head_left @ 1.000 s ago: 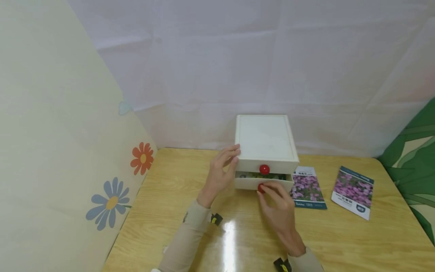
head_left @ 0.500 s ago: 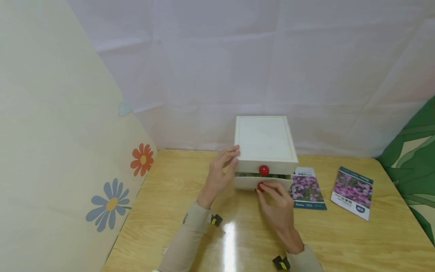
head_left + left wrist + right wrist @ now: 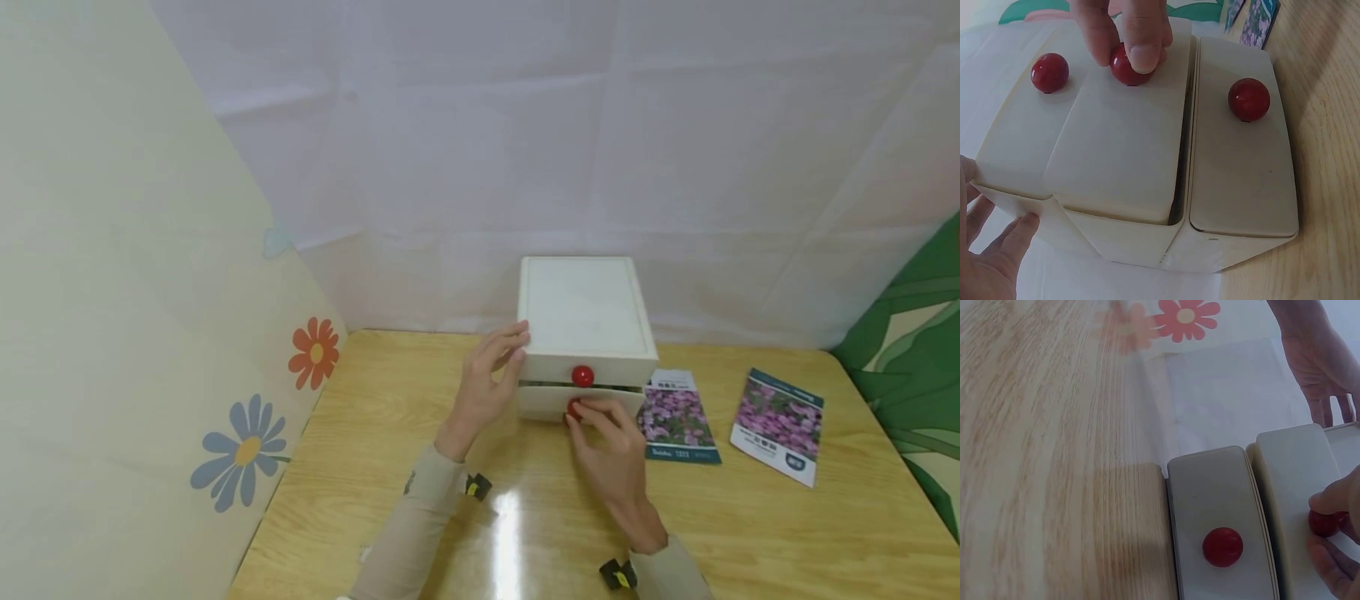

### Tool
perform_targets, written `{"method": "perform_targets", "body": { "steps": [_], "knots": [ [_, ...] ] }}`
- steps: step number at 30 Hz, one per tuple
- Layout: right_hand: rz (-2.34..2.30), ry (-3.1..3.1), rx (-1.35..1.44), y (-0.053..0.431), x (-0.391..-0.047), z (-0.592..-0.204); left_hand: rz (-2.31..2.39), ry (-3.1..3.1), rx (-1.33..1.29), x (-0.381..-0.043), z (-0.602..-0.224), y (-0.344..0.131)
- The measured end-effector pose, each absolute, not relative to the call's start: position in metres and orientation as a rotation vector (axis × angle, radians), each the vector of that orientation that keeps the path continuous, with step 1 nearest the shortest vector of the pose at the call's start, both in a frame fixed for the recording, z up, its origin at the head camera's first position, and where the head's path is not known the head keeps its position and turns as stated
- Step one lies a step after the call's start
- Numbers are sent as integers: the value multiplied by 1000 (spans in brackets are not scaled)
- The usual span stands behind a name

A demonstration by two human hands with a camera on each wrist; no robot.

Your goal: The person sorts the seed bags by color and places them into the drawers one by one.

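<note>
A small white drawer cabinet (image 3: 585,304) with red ball knobs stands on the wooden table. My right hand (image 3: 611,454) pinches the middle drawer's red knob (image 3: 1130,65) between thumb and fingers. That middle drawer (image 3: 1116,150) juts slightly from the cabinet, leaving a narrow gap; its contents are hidden. Above it, the top drawer's knob (image 3: 582,376) is untouched. The bottom drawer (image 3: 1241,169) is flush in the left wrist view. My left hand (image 3: 483,387) rests on the cabinet's left side, its fingers extended and fingertips at the top edge.
Two packets with pink flower pictures lie right of the cabinet: a nearer packet (image 3: 678,417) close beside it and another packet (image 3: 780,425) farther right. Behind hangs a white cloth (image 3: 480,167). A panel with painted flowers (image 3: 247,450) borders the table (image 3: 337,467) at left.
The middle drawer has slid inward, and the gap above its front has narrowed until the coloured contents no longer show. My right hand moved with the knob; my left hand stayed in place.
</note>
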State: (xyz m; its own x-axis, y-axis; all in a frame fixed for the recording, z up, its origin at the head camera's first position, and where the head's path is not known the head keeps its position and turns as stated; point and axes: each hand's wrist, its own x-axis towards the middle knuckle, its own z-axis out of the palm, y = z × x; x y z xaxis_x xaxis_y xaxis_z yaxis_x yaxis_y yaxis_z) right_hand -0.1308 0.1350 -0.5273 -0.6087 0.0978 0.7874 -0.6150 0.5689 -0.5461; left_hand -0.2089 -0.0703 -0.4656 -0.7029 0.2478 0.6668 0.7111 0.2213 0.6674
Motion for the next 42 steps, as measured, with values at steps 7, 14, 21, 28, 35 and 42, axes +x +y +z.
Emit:
{"method": "perform_targets", "body": {
  "steps": [7,14,21,28,35,42],
  "knots": [
    [1097,-1952,431,135,-134,-528,-1483,-2081,-881,-209,-467,-70],
    [1109,-1952,428,134,-135,-530,-1471,-2068,-892,-209,-466,-70],
    [1111,-1968,423,134,-135,-533,-1471,-2071,-894,-208,-465,-70],
    [1104,-1972,418,135,-136,-534,-1477,-2074,-889,-207,-465,-70],
    [1103,-1963,423,135,-138,-535,-1481,-2070,-887,-207,-465,-69],
    [1053,-2006,406,136,-140,-536,-1486,-2083,-870,-207,-463,-69]
  ]
}}
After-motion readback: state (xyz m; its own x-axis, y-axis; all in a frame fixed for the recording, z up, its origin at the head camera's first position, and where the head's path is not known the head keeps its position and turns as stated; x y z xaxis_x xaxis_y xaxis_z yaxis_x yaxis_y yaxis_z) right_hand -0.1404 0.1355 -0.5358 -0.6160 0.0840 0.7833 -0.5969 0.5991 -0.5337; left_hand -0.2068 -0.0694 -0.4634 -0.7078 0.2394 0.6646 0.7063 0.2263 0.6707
